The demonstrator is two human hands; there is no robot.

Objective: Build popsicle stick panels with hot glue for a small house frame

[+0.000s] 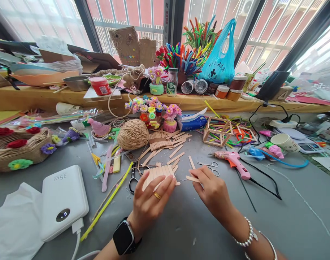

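Note:
My left hand point(154, 195), with a ring and a watch at the wrist, grips a panel of craft sticks point(159, 171) laid side by side; its fingers cover the near part. Between the thumb and fingers of my right hand point(209, 186) is a single craft stick point(193, 179), pointing left toward the panel. Just beyond that hand lie another loose stick point(191, 162) and silver scissors point(212, 167). Black-handled scissors point(133, 178) rest left of the panel. More loose sticks point(176, 158) are scattered behind it, near a twine-wrapped stick piece point(160, 140).
A pink glue gun point(235, 163) lies at right, its black cord trailing across the grey table. Behind stand a twine ball point(133, 133), a stick frame point(217, 131) and a blue tissue pack point(192, 122). A white power bank point(64, 202) sits at left, beside a yellow strip point(108, 200).

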